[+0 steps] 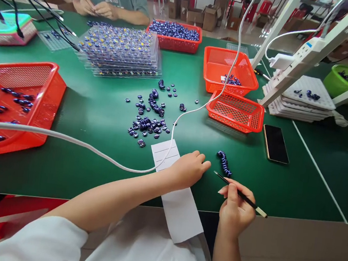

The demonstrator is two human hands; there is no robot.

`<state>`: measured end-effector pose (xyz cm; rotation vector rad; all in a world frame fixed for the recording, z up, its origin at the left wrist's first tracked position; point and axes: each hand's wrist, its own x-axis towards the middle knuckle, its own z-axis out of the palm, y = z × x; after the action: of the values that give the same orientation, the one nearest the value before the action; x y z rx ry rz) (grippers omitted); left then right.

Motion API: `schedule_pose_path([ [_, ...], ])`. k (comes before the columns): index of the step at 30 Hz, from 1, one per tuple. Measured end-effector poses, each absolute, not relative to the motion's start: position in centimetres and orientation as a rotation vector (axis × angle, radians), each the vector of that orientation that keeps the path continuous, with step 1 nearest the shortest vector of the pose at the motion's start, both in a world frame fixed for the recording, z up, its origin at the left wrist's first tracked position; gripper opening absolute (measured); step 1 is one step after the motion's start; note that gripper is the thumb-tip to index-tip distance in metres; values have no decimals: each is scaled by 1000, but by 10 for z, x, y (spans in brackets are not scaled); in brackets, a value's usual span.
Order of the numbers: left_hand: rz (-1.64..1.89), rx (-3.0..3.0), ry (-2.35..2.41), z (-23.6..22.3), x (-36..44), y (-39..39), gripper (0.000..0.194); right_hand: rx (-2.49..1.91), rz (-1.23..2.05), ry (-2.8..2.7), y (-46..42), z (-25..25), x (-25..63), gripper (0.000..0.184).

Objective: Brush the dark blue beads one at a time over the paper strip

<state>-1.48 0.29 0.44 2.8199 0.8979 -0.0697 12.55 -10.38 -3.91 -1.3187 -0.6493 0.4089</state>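
Observation:
My left hand is closed above the table, over a strip of white paper with ruled lines at its far end. The fingertips are pressed together; what they hold, if anything, is hidden. In my right hand is a thin black brush with a pale end, gripped like a pen. Its fine tip points left toward my left fingers, without touching them. Just beyond the tip lies a curved row of shiny dark-blue bead-like pieces. More such loose pieces are scattered ahead of my left forearm.
A white cable crosses the table and the paper. Red baskets stand left, at the back and right. Stacked clear trays, a phone and a power strip surround the work area. Another person's hands work opposite.

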Motion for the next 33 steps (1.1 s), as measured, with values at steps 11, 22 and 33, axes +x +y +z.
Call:
schedule_pose_path([
  [11,281,2758,842,-14,-24,1,15,-1303,401,-667,-103,-40,125,17],
  [22,176,2957,758,-4,-27,-7,8,-1311,409,-655,-102,-40,125,18],
  [33,350,2941,803,-15,-19,-17,27,-1293,383,-653,-104,-38,125,16],
])
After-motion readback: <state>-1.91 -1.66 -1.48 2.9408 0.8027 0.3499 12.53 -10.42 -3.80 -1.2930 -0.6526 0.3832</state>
